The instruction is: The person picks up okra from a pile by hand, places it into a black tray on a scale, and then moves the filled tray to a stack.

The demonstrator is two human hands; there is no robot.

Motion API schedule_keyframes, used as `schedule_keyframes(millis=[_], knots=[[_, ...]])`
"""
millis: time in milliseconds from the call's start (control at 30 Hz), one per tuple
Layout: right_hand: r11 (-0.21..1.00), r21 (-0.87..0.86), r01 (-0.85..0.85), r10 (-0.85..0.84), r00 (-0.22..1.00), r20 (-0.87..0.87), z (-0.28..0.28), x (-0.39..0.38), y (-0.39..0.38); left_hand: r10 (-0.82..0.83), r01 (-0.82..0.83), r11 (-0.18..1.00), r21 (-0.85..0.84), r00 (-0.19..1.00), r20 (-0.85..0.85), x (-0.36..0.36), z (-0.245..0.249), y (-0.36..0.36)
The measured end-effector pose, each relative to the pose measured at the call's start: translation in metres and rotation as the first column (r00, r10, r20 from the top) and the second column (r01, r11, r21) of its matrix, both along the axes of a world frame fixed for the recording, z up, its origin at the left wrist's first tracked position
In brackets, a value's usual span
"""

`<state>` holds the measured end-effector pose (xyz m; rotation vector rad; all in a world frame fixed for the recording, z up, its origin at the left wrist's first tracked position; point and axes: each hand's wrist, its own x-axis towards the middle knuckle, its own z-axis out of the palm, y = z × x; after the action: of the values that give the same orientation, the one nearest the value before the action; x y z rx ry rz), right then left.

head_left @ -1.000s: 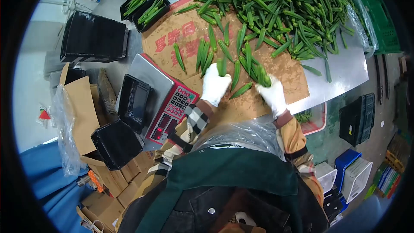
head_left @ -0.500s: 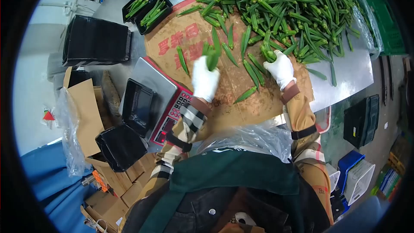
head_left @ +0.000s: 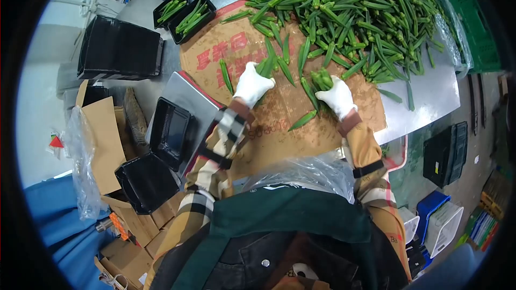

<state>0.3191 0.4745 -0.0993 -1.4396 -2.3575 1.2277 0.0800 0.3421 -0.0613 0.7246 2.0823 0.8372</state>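
The right hand (head_left: 337,98), fingers closed round okra pods (head_left: 322,79), has drawn from the upper-right heap (head_left: 371,16) toward mid-frame, bringing it nearer the left hand (head_left: 252,85), which pinches another bunch (head_left: 265,69) over the cardboard (head_left: 295,144).

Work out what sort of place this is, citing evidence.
Probably a produce-packing workspace: a large heap of okra lies on a metal table, two small black trays hold pods, and a flat-topped scale stands nearby.

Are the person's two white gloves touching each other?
Apart. The head view shows brown cardboard in a wide gap between the left hand and the right hand.
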Motion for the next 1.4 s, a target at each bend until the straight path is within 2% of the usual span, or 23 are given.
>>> schedule_keyframes(millis=[33,67,133,167,200,267,300,433,533,600,667,733,800,867,933,967,1067,1167,1200,1233,1267,1333,1400], knots=[[0.938,-0.345,0.026,-0.162,0.914,-0.372,0.0,0.004,-0.004,-0.001,-0.052,0.99,0.129,0.924,0.383,-0.003,0.006,-0.01],[0.848,-0.53,0.021,-0.256,0.892,-0.374,0.0,0.011,-0.006,-0.055,-0.148,0.963,0.224,0.706,0.706,-0.001,0.012,-0.02],[0.564,-0.826,-0.014,-0.436,0.844,-0.312,0.039,0.017,-0.019,-0.197,-0.236,0.918,0.319,0.427,0.882,0.016,0.027,-0.037],[0.456,-0.886,-0.083,-0.544,0.763,-0.351,0.03,0.016,-0.031,-0.218,-0.279,0.901,0.333,0.372,0.902,0.03,0.04,-0.045],[0.38,-0.915,-0.135,-0.591,0.725,-0.353,0.047,0.009,-0.043,-0.215,-0.306,0.895,0.325,0.344,0.914,0.04,0.048,-0.052],[0.342,-0.915,-0.215,-0.603,0.696,-0.389,0.058,-0.001,-0.069,-0.21,-0.3,0.902,0.309,0.318,0.924,0.052,0.045,-0.065],[0.324,-0.922,-0.211,-0.614,0.695,-0.374,0.058,-0.003,-0.079,-0.202,-0.315,0.894,0.319,0.353,0.914,0.058,0.051,-0.069],[0.222,-0.95,-0.221,-0.648,0.694,-0.313,0.072,-0.013,-0.105,-0.177,-0.306,0.906,0.291,0.351,0.92,0.053,0.075,-0.093],[0.17,-0.947,-0.271,-0.633,0.707,-0.316,0.079,-0.03,-0.122,-0.115,-0.302,0.889,0.344,0.58,0.807,0.048,0.083,-0.11],[0.107,-0.939,-0.326,-0.642,0.699,-0.315,0.083,-0.052,-0.136,-0.136,-0.259,0.875,0.408,0.678,0.722,0.038,0.089,-0.122],[0.118,-0.918,-0.378,-0.589,0.718,-0.371,0.091,-0.079,-0.151,-0.113,-0.235,0.856,0.46,0.784,0.61,0.028,0.102,-0.137],[0.111,-0.888,-0.447,-0.567,0.705,-0.426,0.1,-0.109,-0.17,-0.04,-0.246,0.853,0.46,0.848,0.528,0.012,0.123,-0.157],[0.03,-0.87,-0.492,-0.518,0.737,-0.434,0.122,-0.144,-0.188,0.026,-0.251,0.849,0.465,0.899,0.438,-0.008,0.154,-0.18],[0.065,-0.844,-0.532,-0.476,0.727,-0.495,0.142,-0.181,-0.214,0.116,-0.237,0.879,0.414,0.948,0.297,-0.039,0.164,-0.207],[0.12,-0.819,-0.561,-0.445,0.707,-0.55,0.152,-0.216,-0.24,0.157,-0.267,0.883,0.386,0.943,0.293,-0.058,0.195,-0.227],[0.071,-0.837,-0.543,-0.372,0.764,-0.527,0.141,-0.234,-0.248,0.168,-0.27,0.885,0.38,0.945,0.28,-0.071,0.196,-0.238],[-0.028,-0.813,-0.581,-0.318,0.777,-0.544,0.134,-0.261,-0.265,0.22,-0.272,0.913,0.304,0.956,0.195,-0.105,0.185,-0.267],[-0.048,-0.906,-0.421,-0.223,0.888,-0.401,0.14,-0.256,-0.257,0.295,-0.314,0.917,0.247,0.949,0.115,-0.124,0.151,-0.289],[0.011,-0.928,-0.373,-0.204,0.907,-0.368,0.139,-0.252,-0.255,0.33,-0.346,0.907,0.24,0.938,0.103,-0.124,0.149,-0.292],[0.011,-0.943,-0.333,-0.206,0.922,-0.328,0.135,-0.249,-0.253,0.367,-0.378,0.895,0.235,0.926,0.093,-0.123,0.147,-0.295],[0.012,-0.956,-0.292,-0.208,0.935,-0.288,0.132,-0.244,-0.25,0.421,-0.416,0.867,0.274,0.906,0.04,-0.121,0.149,-0.298],[-0.138,-0.912,-0.385,-0.256,0.904,-0.343,0.131,-0.225,-0.236,0.544,-0.528,0.761,0.377,0.836,0.074,-0.117,0.157,-0.304],[-0.178,-0.872,-0.455,-0.257,0.877,-0.406,0.122,-0.209,-0.22,0.644,-0.611,0.644,0.461,0.758,0.104,-0.113,0.161,-0.317]])
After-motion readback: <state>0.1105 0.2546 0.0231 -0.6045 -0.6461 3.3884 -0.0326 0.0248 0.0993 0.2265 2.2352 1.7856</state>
